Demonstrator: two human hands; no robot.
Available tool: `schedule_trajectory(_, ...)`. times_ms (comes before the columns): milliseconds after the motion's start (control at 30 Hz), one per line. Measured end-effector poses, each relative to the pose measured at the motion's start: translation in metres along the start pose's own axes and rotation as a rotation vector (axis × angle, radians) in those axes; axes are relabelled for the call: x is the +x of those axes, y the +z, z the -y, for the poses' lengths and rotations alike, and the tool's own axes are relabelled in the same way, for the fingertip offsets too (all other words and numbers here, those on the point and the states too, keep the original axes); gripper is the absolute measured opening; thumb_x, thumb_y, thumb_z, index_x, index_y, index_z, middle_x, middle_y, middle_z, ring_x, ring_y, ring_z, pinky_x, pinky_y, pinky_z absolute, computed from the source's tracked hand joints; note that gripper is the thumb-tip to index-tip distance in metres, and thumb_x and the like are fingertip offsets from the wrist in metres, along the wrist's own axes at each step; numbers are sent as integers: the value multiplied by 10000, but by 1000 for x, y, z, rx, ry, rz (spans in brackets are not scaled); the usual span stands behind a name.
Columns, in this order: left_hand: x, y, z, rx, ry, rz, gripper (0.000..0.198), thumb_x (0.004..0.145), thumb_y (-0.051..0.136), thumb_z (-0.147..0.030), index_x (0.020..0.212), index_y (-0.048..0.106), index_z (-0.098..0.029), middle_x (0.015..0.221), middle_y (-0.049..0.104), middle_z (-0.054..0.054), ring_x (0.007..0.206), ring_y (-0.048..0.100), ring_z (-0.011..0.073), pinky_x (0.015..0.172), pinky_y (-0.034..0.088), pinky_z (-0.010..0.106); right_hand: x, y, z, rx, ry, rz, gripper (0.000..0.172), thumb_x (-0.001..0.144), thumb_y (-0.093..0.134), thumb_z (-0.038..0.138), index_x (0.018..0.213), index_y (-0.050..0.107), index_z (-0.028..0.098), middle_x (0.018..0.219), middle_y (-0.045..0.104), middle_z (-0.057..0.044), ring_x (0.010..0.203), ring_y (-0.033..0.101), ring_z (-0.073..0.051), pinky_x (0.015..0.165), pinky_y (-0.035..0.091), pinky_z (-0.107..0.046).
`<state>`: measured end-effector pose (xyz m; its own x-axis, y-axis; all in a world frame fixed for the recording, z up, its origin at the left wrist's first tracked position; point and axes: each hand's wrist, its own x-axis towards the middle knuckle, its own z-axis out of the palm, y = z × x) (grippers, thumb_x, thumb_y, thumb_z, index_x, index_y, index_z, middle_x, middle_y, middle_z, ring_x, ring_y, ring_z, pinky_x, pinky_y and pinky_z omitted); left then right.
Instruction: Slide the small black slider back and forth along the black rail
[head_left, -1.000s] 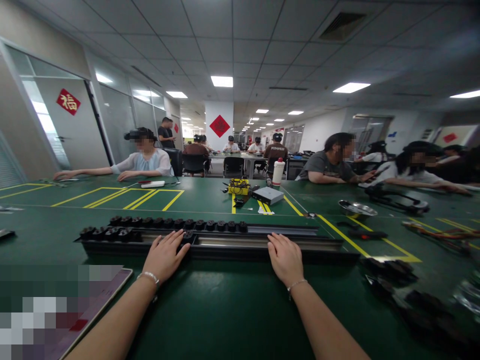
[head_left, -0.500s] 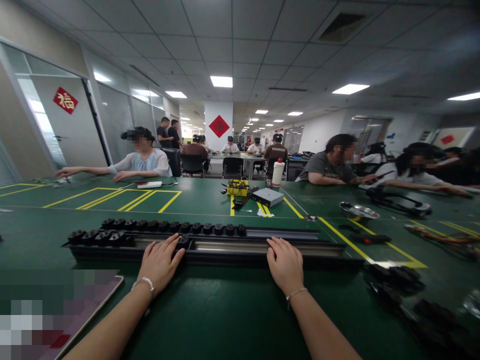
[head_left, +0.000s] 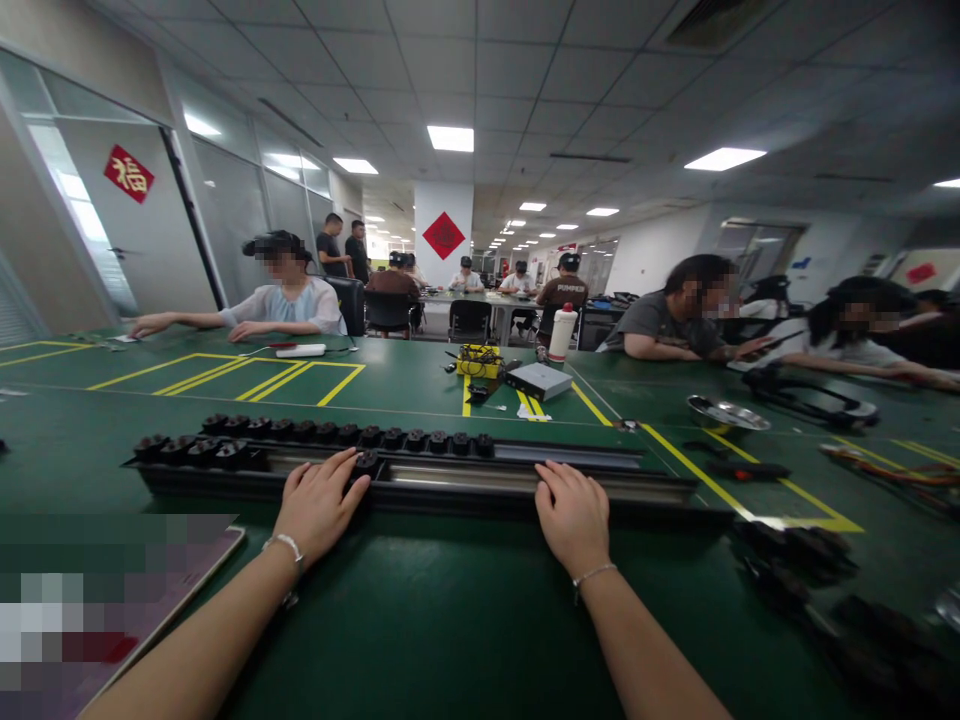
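Note:
A long black rail (head_left: 465, 484) with a metallic channel lies across the green table in front of me. My left hand (head_left: 319, 500) holds it left of the middle, fingers over the top and thumb at the near side. A small black block (head_left: 367, 464) sits in the channel right beside the left fingertips. My right hand (head_left: 574, 510) grips the same rail farther right, its fingers bent over the top. Several black blocks (head_left: 202, 452) fill the rail's left end. Behind it, a second black rail (head_left: 570, 457) carries a row of similar blocks (head_left: 371, 436).
A phone-like flat item (head_left: 187, 590) lies at the lower left. Dark parts (head_left: 795, 550), a metal bowl (head_left: 727, 412) and wires (head_left: 892, 468) are at right. Beyond the rails stand a yellow basket (head_left: 480, 360), a grey box (head_left: 538, 380) and a bottle (head_left: 562, 333). Co-workers sit across the table.
The head view has shifted slightly, with the background sitting a little higher. Both hands stay in nearly the same places on the rail.

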<state>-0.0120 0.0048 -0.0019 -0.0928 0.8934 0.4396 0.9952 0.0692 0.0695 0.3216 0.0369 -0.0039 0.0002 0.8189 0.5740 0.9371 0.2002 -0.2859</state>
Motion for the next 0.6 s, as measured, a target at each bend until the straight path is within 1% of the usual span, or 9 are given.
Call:
schedule_trajectory(133, 1, 0, 0, -1, -3, 5, 481, 868, 264, -474, 1216, 519, -260, 1352, 475, 9, 1133, 503, 206, 1005, 238, 396, 0, 0, 1, 6, 10, 8, 374, 837, 354, 280, 1081, 636, 251, 1177, 606, -29, 1138, 466, -207, 1007, 201, -410)
schedule_trajectory(300, 1, -3, -2, 6, 0, 17, 470, 873, 258, -466, 1189, 545, -269, 1352, 476, 2, 1100, 523, 202, 997, 248, 397, 0, -1, 2, 5, 16, 14, 374, 836, 354, 276, 1079, 637, 248, 1179, 605, -24, 1138, 466, -202, 1006, 203, -401)
schedule_trajectory(600, 0, -7, -5, 17, 9, 5, 431, 873, 279, -447, 1147, 575, -294, 1335, 494, -13, 1114, 520, 194, 984, 263, 390, -2, -1, 3, 2, 16, -8, 365, 836, 368, 255, 1078, 641, 238, 1176, 608, -33, 1133, 473, -200, 997, 213, -396)
